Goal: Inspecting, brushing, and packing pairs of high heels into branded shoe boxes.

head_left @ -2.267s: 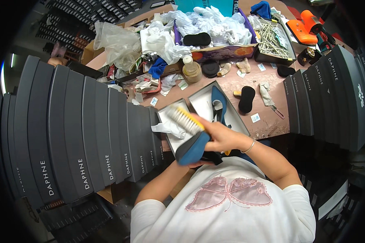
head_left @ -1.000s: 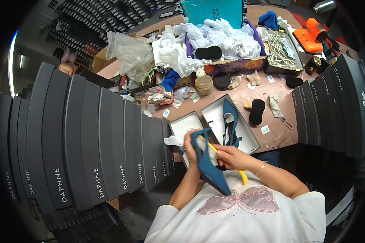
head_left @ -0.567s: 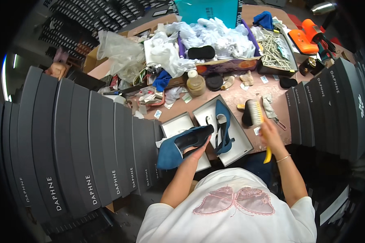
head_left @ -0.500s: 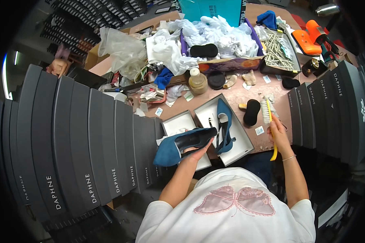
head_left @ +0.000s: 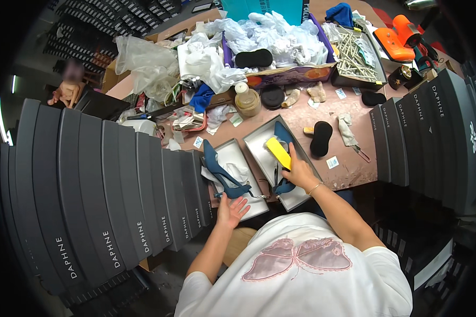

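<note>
Dark grey shoe boxes (head_left: 116,195) are standing in rows along the left of the cluttered pink worktop (head_left: 349,169). I'm seeing the left hand (head_left: 231,210) spreading wide beneath a blue high-heeled shoe (head_left: 220,171) lying in a white open box (head_left: 238,177); the right hand (head_left: 297,170) is gripping a yellow brush (head_left: 278,152) over the neighbouring box (head_left: 280,164).

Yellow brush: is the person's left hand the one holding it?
No. The right hand grips the yellow brush over the open box, while the left hand is open beside the blue high-heeled shoe.

Right hand (head_left: 300,171) and yellow brush (head_left: 278,152) hide the boxed shoe (head_left: 283,186)
</note>
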Tool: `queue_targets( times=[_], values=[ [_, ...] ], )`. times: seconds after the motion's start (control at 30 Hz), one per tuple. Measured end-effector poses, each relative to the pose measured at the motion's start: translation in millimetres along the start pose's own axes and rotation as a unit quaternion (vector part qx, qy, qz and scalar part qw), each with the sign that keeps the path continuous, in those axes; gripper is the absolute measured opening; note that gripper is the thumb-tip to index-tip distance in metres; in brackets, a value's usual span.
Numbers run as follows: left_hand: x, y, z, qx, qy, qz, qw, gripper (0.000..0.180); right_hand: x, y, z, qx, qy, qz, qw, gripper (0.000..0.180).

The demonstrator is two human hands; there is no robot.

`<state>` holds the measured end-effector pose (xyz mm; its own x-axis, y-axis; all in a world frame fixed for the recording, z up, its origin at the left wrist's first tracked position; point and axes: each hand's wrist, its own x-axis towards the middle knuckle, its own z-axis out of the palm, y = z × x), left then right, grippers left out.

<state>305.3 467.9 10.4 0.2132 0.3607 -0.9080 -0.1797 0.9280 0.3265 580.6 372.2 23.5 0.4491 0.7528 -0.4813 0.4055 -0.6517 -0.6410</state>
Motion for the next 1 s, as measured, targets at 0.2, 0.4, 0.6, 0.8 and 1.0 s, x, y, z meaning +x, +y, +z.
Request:
queue_targets(
  times=[0.2,0.4,0.6,0.8,1.0],
  values=[
    [-39.1,-30.5,26.2,0.090,-0.187,-0.030,0.978,0.057,-35.0,9.4,-11.2,0.146,0.080,-0.174,0.971,0.081],
    [-49.7,-24.6,93.0,0.080,-0.430,-0.234,0.869,0.060,-78.0,-43.5,-40.6,0.034,0.055,-0.413,0.908,0.076],
    [-26.4,-46.4,84.0,0.168,-0.344,-0.088,0.920,0.036,-77.8,-54.0,-53.5,-0.073,0.077,-0.529,0.842,0.074],
    [-13.9,-19.7,88.5,-0.056,-0.340,-0.026,0.938,0.034,-108.3,-11.0,-102.6,0.099,0.117,-0.130,0.980,0.086],
    [-18.8,-29.5,97.7,0.121,-0.283,0.256,0.917,0.027,-135.4,-29.3,-70.1,-0.211,-0.021,-0.319,0.924,0.052]
  ],
)
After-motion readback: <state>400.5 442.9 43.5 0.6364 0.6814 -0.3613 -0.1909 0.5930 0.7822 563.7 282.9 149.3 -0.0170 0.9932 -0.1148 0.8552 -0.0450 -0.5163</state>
